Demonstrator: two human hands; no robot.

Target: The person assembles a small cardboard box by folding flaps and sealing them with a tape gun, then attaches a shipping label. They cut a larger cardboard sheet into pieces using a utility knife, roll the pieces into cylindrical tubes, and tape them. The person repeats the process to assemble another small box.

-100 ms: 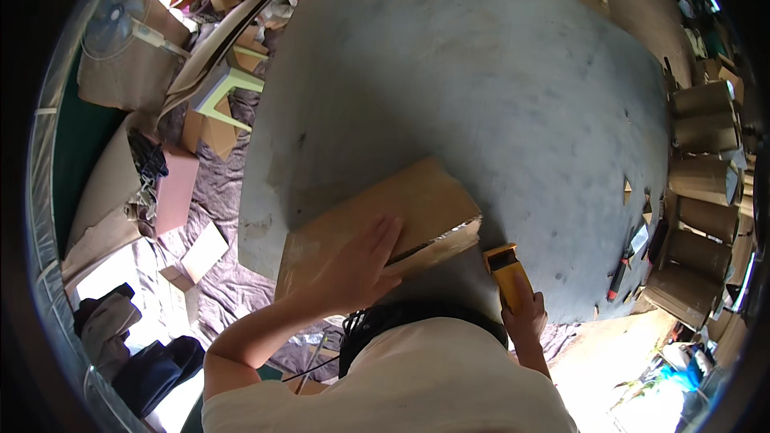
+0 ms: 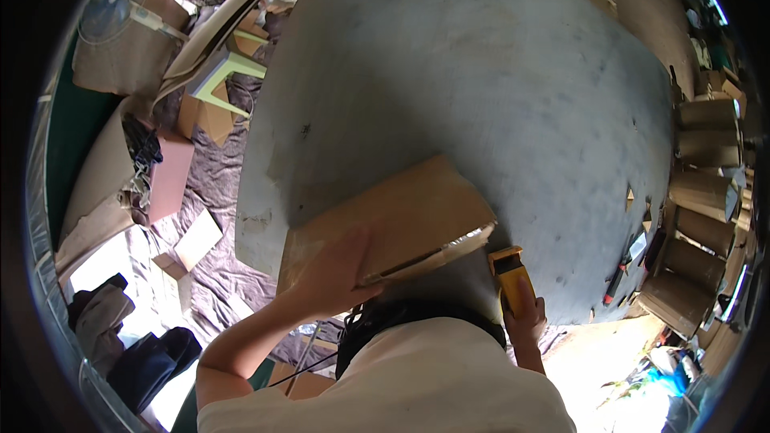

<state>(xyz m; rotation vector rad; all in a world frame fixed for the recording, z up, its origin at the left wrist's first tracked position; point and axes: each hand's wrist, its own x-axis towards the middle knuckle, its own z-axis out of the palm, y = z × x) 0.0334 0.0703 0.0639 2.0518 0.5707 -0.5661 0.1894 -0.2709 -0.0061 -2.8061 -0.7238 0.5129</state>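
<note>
A closed brown cardboard box (image 2: 425, 200) lies slantwise on the grey tabletop at its near edge. Shiny, torn-looking material shows along its right-hand near side. My left hand (image 2: 345, 268), slightly blurred, lies over the box's left half, fingers stretched across the top and thumb by the near edge. To the right of the box, my right hand (image 2: 525, 322) is wrapped round a yellow hand-held tool (image 2: 516, 284) with a dark opening and an orange lip at its front end. The tool is apart from the box; its exact kind is not clear.
The grey table (image 2: 465, 72) spreads out ahead. A red-handled tool (image 2: 616, 282) and small scraps lie at its right edge. Beyond stand stacked cardboard pieces (image 2: 702, 192). On the left are a green-legged stool (image 2: 228, 80), a pink box (image 2: 170, 176) and a fan (image 2: 108, 12).
My left hand has slid left and nearer over the box top. The box appears slightly farther right; the view has also shifted a little. My right hand still holds the yellow tool.
</note>
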